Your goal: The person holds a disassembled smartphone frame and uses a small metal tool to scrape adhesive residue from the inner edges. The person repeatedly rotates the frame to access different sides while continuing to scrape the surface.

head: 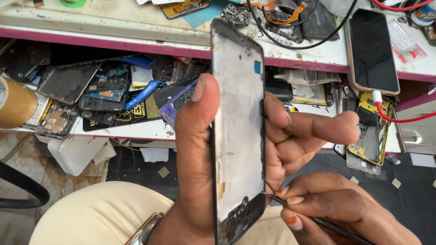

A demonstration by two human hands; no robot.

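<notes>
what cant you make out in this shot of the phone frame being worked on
Head view only:
- Tool: tip hidden behind the phone frame; far end cut off by the bottom edge.
- Left hand: palm and most fingers hidden behind the frame.
- Right hand: cut off by the bottom edge.
- Shelf parts: too jumbled and small to identify.

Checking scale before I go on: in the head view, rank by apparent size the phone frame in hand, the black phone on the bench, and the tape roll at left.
1. phone frame, though nearness inflates it
2. black phone
3. tape roll, cut off by the edge
</notes>
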